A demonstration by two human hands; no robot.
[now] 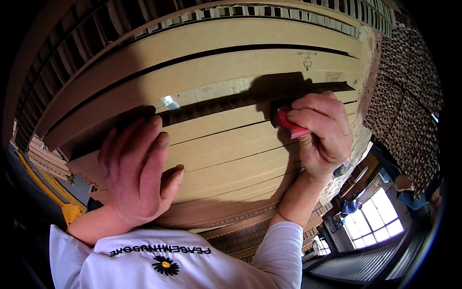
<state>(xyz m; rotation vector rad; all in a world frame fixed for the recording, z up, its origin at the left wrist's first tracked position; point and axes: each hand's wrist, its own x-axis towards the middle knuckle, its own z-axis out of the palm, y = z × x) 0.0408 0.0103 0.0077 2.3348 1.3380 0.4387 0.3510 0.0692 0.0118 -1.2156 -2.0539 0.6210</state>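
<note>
A stack of long brown cardboard pieces (pixel 231 144) spreads out in front of me, lying side by side with narrow gaps between them. My right hand (pixel 323 127) pinches a small red and black handheld tool (pixel 292 126); its exact kind is hard to make out. The tool's dark end is over the cardboard, beside a dark slot with a ribbed edge (pixel 231 102). On the left, my left hand (pixel 137 168) has its fingers stretched and apart, with the fingertips at the near edge of that slot. A small shiny patch (pixel 170 102) shows on the cardboard beyond it.
More cardboard with open cells (pixel 110 24) stands along the far side. At right is a tall stack with a rough honeycomb surface (pixel 404 91). A yellow metal frame (pixel 48 185) lies at lower left. Beyond, at lower right, are a person (pixel 350 207) and a bright window (pixel 375 219).
</note>
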